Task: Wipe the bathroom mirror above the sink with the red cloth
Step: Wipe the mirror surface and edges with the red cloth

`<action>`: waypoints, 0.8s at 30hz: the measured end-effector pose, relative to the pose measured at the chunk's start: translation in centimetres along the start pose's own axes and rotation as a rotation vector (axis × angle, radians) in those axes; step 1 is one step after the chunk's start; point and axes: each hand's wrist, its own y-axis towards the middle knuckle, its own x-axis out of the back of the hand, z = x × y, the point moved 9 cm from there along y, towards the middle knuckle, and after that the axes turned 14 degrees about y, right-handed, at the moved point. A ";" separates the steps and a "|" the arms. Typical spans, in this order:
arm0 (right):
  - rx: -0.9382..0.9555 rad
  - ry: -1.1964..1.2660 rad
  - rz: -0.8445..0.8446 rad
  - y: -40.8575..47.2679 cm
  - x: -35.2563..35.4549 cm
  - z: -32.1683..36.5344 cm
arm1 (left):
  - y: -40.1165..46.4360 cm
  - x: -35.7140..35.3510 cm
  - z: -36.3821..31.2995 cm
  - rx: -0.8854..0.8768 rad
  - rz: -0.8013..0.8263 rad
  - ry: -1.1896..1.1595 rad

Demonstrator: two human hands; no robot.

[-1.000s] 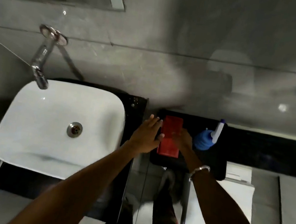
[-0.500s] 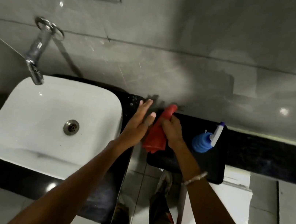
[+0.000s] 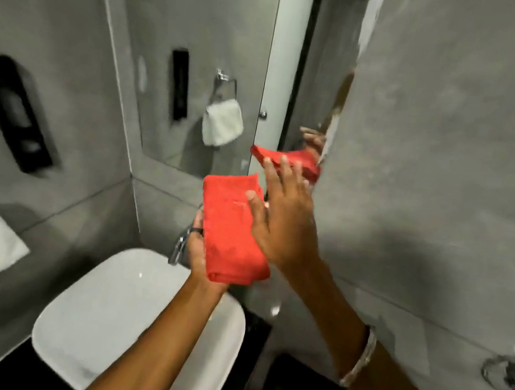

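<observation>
Head view, grey tiled wall (image 3: 455, 157), mirror (image 3: 206, 37) above both hands, left hand (image 3: 199, 253) cupped under folded red cloth (image 3: 231, 227), right hand (image 3: 282, 218) spread flat against it, white sink (image 3: 117, 317) below.

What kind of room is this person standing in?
Almost certainly a bathroom or washroom. A white sink with a chrome tap sits under a wall mirror, the mirror reflects a small white towel on a ring, and the walls are grey tile.
</observation>
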 end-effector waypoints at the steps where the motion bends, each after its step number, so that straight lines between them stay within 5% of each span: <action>1: 0.046 -0.040 -0.042 1.9 1.8 0.9 | 0.3 -1.8 -2.5 -0.038 0.028 0.012; 13: 0.160 -0.517 -0.467 19.2 26.4 6.3 | 2.9 -28.5 -25.1 -0.562 0.134 -0.020; 17: 0.136 -0.603 -0.518 22.9 31.7 5.5 | 4.4 -37.8 -27.2 -0.849 0.179 0.499; 21: 0.236 -0.718 -0.600 24.4 32.9 4.2 | 6.9 -43.5 -24.6 -1.499 -0.164 1.550; 24: 0.294 -0.748 -0.663 25.2 33.1 3.5 | 8.1 -43.8 -24.0 -1.560 -0.363 1.671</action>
